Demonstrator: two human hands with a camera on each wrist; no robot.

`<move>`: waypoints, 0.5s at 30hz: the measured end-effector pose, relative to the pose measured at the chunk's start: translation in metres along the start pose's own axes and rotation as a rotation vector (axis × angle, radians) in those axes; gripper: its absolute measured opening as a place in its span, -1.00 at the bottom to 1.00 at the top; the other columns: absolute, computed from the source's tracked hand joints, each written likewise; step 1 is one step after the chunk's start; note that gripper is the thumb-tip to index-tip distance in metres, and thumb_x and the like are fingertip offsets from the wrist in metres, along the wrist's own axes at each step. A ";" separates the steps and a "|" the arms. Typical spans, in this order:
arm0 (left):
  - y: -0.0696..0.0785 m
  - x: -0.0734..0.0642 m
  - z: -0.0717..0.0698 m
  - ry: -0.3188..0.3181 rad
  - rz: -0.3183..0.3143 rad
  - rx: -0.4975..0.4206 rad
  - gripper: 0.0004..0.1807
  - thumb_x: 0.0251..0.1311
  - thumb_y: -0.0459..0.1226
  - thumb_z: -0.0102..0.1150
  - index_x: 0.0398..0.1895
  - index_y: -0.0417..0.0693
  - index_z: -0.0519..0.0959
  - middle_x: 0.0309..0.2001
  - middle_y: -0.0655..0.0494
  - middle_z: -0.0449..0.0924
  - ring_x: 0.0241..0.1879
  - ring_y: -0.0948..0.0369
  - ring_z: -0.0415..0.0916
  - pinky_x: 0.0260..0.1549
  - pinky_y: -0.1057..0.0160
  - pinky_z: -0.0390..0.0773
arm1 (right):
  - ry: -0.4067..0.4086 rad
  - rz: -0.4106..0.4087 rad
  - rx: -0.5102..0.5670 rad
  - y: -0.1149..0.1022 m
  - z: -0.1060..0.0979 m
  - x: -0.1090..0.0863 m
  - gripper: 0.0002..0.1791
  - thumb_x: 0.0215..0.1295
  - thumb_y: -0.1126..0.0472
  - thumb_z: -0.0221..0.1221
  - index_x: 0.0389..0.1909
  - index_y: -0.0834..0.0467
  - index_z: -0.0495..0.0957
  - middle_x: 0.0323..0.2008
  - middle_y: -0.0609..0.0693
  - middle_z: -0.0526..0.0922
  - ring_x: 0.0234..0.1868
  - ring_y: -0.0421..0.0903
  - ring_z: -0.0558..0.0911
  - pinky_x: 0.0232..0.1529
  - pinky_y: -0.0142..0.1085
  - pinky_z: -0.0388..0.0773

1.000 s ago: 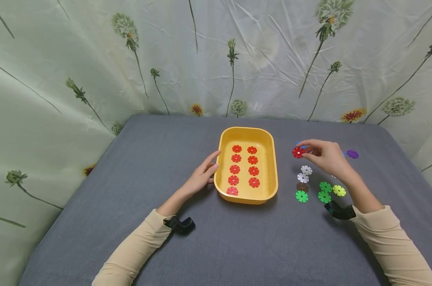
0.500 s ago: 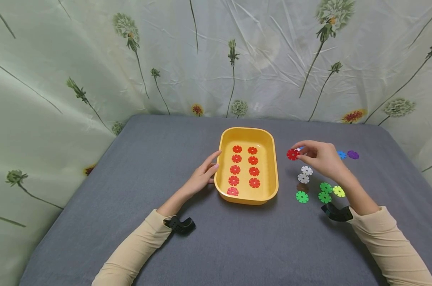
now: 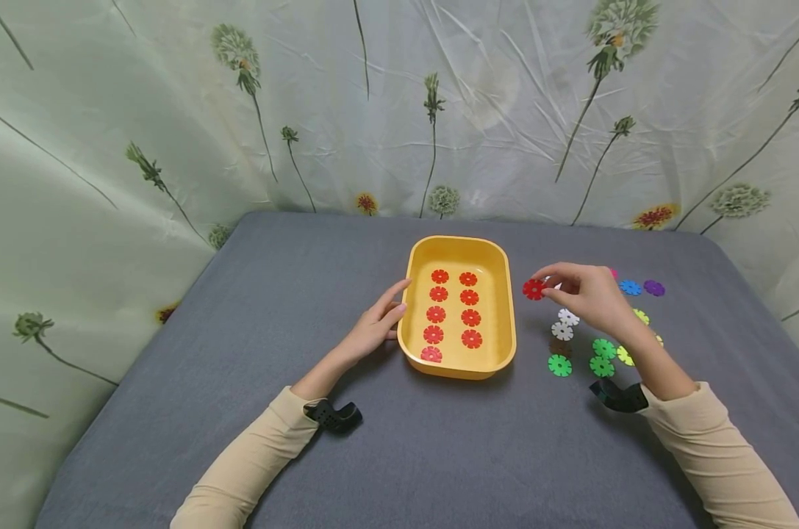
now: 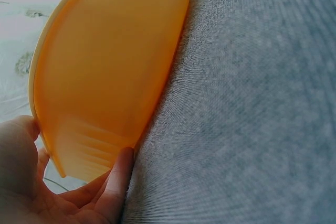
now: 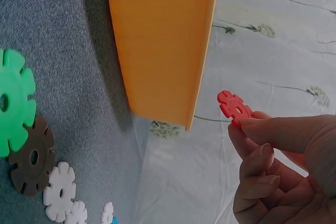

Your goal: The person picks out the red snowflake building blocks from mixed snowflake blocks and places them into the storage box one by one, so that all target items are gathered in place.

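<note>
My right hand [image 3: 587, 294] pinches a red flower-shaped disc [image 3: 534, 289] between thumb and fingertips, just right of the yellow plastic bin [image 3: 457, 364]. In the right wrist view, the notched red disc [image 5: 234, 106] is raised level with the bin's rim, tilted, its other fingers curled beneath. Inside the bin, several red discs lie flat in two columns, the left one longer than the right. My left hand [image 3: 373, 323] rests against the bin's left side. Seen from the left wrist, its fingers [image 4: 119, 182] lie spread along the outer wall, from rim to base.
Right of the bin lie loose discs: white [image 3: 561, 331], brown [image 3: 561, 347], green [image 3: 560, 365], blue [image 3: 630, 287] and purple [image 3: 653, 287], plus yellow ones partly behind the right forearm. A flower-printed curtain [image 3: 373, 110] hangs behind the grey tabletop [image 3: 306, 272].
My right hand has moved left and slightly nearer with the red disc, toward the bin, uncovering blue and yellow discs behind it. The left hand and the bin have stayed in place.
</note>
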State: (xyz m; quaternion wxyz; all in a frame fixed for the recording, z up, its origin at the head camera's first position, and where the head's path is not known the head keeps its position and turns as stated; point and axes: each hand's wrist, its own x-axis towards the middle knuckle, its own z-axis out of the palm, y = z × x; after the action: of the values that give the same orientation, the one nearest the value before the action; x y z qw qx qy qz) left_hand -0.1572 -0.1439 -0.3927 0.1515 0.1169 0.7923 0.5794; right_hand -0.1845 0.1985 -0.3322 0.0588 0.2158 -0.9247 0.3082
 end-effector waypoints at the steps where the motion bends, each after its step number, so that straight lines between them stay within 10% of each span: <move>1: -0.003 0.002 0.000 0.002 -0.002 -0.001 -0.43 0.45 -0.15 -0.25 0.48 0.19 -0.06 0.31 -0.28 0.28 0.19 -0.11 0.43 0.00 0.11 0.60 | -0.004 0.000 0.001 -0.001 0.001 0.000 -0.80 0.17 0.33 0.22 -0.16 0.12 0.63 -0.37 0.10 0.70 -0.54 -0.32 0.46 -0.58 -0.48 0.41; 15: -0.021 0.010 0.000 0.015 0.010 0.025 -0.43 0.43 -0.05 -0.22 0.46 0.36 -0.03 0.29 -0.20 0.32 0.19 -0.05 0.44 -0.01 0.10 0.60 | -0.016 -0.062 0.026 -0.008 0.009 0.005 -0.78 0.13 0.39 0.22 -0.19 0.14 0.64 -0.40 0.06 0.69 -0.55 -0.32 0.45 -0.56 -0.48 0.44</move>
State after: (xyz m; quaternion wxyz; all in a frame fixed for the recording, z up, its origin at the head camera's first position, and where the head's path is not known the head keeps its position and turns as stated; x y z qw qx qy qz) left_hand -0.1666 -0.1470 -0.4131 0.1411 0.1186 0.7999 0.5711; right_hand -0.1851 0.1855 -0.3335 0.0580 0.2475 -0.9139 0.3163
